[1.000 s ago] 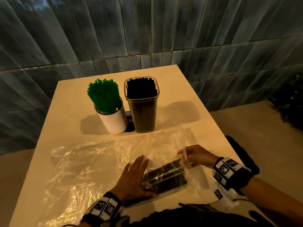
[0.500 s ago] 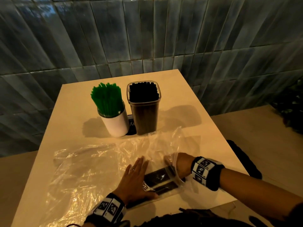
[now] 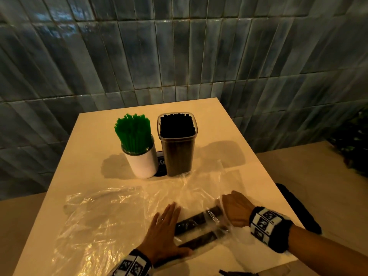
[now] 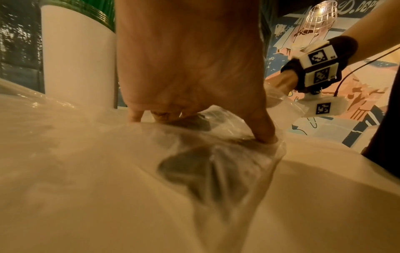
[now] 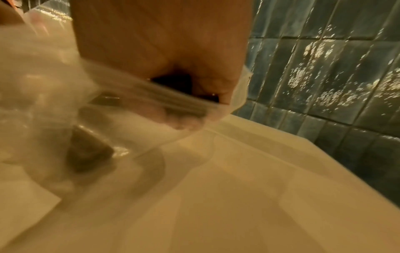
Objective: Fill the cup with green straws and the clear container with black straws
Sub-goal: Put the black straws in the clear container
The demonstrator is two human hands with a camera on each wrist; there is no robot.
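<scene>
A: Where are the straws?

B: The green straws stand upright in a white round cup with a clear rim, toward the far middle of the desk. Just right of it, the clear container, tall and square with rounded corners, is packed with black straws. Between the two sits a small dark label; its writing is too cut off to read.

A: And the ones not yet sorted?

B: A few more loose black straws lie flat inside a crinkled clear plastic bag spread over the near half of the desk.

A: The hands?

B: The left hand lies flat on the bag, fingers straight and together, thumb pressing the film at the left end of those straws. The right hand is at the bag's right end, its grip curled round a bunch of the loose straws with plastic film over the fingers, as the right wrist view shows, though blurred.

A: Any readable writing?

B: Only black-and-white square coded tags on the wristbands. Behind the desk is a wall of glossy blue-grey tiles, long and narrow.
</scene>
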